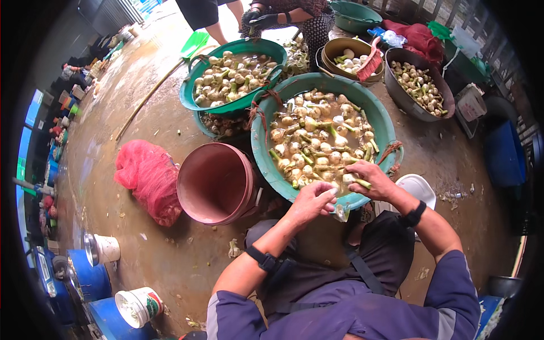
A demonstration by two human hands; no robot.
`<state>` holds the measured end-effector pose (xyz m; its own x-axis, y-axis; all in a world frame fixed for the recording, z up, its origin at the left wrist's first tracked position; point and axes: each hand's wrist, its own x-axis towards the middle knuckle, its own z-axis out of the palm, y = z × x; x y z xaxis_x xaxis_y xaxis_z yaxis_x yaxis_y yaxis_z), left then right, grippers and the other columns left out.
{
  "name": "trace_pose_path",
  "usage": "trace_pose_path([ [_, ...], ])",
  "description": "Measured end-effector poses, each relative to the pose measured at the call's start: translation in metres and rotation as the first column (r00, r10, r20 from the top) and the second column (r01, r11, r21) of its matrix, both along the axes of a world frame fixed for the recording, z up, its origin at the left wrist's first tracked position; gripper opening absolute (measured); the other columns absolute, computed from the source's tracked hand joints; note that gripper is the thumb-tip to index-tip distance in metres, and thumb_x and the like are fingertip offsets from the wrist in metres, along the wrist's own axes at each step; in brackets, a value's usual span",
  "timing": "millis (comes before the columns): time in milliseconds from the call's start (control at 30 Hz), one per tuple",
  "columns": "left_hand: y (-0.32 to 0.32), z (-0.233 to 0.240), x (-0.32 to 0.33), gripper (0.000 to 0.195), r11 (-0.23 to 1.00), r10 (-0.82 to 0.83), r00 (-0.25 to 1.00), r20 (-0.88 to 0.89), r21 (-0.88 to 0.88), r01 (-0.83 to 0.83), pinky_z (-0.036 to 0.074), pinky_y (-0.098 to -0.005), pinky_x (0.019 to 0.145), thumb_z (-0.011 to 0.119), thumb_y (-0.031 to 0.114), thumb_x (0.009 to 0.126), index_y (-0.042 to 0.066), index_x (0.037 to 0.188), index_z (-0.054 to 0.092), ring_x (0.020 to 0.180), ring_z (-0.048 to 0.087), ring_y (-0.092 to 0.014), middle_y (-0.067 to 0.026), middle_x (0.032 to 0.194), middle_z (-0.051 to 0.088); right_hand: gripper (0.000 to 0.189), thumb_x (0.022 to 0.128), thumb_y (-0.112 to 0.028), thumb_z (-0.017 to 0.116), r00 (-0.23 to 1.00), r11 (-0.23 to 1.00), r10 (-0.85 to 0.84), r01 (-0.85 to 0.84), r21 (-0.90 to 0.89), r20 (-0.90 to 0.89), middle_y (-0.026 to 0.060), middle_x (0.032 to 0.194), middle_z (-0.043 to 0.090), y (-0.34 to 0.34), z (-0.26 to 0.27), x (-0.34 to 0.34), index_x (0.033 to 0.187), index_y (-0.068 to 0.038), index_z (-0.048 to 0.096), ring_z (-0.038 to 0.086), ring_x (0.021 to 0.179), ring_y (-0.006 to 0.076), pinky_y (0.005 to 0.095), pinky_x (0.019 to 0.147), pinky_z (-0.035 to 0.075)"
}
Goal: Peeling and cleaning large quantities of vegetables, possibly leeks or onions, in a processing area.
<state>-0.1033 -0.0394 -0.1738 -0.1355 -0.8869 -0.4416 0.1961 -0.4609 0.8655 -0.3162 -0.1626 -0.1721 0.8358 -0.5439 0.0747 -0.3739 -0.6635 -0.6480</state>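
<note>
My right hand (374, 180) grips a garlic bulb (349, 178) whose short green stem points to the right. Close to its left, my left hand (315, 199) is bent with thumb and fingers together; something small and white shows at the thumb tip, too small to identify. Both hands are over the near rim of a large teal basin (260, 155). Murky brown water fills the basin, and many garlic bulbs with cut green stems (325, 146) float there. A strip of pale peel (341, 213) hangs at the near rim, below my hands.
A pink bucket (185, 187) and a red mesh sack (146, 180) stand left. Beyond are a green basin of garlic (187, 95), a brown bucket with a red brush (371, 63) and a dark tub (393, 100). A gloved person (265, 21) sits opposite; another stands nearby.
</note>
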Motion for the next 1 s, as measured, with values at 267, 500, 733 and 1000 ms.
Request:
trace_pose_path([
  [267, -0.018, -0.035, -0.034, 0.035, 0.978, 0.002, 0.949, -0.315, 0.198, 0.064, 0.056, -0.0281, 0.059, 0.05, 0.039, 0.098, 0.007, 0.11, 0.055, 0.068, 0.064, -0.014, -0.0057, 0.086, 0.063, 0.04, 0.076, -0.008, 0.071, 0.919, 0.873, -0.332, 0.214, 0.438, 0.214, 0.0083, 0.105, 0.061, 0.053, 0.006, -0.008, 0.114, 0.0, 0.06, 0.06, 0.098, 0.0162, 0.0318, 0.086, 0.05],
  [500, -0.021, -0.039, -0.04, 0.038, 0.978, 0.02, 0.764, -0.645, 0.171, 0.119, 0.057, -0.0362, 0.074, 0.049, 0.034, 0.098, 0.005, 0.121, 0.051, 0.081, 0.066, -0.019, -0.0111, 0.097, 0.064, 0.034, 0.087, -0.012, 0.065, 0.83, 0.564, -0.492, 0.075, 0.823, 0.261, 0.0069, 0.109, 0.063, 0.04, -0.02, -0.017, 0.117, 0.002, 0.057, 0.061, 0.099, 0.0147, 0.0288, 0.087, 0.05],
  [733, -0.027, -0.03, -0.044, 0.043, 0.999, 0.012, 0.78, -0.626, 0.041, 0.017, 0.058, -0.0315, 0.069, 0.058, 0.023, 0.095, 0.006, 0.132, 0.044, 0.079, 0.068, -0.021, -0.0149, 0.102, 0.064, 0.038, 0.097, -0.03, 0.053, 0.777, 0.518, -0.578, 0.113, 0.848, 0.25, 0.0034, 0.095, 0.066, 0.035, -0.021, -0.013, 0.12, 0.0, 0.06, 0.056, 0.076, 0.008, 0.023, 0.066, 0.047],
  [1000, -0.029, -0.04, -0.051, 0.028, 0.992, 0.123, 0.872, -0.474, 0.039, -0.118, 0.059, -0.0318, 0.066, 0.063, 0.021, 0.092, 0.003, 0.11, 0.051, 0.073, 0.067, -0.018, -0.0115, 0.097, 0.064, 0.028, 0.096, -0.026, 0.055, 0.719, 0.417, -0.667, 0.145, 0.897, 0.194, 0.0005, 0.078, 0.061, 0.035, -0.026, -0.009, 0.106, -0.001, 0.063, 0.054, 0.058, 0.0049, 0.0198, 0.05, 0.043],
])
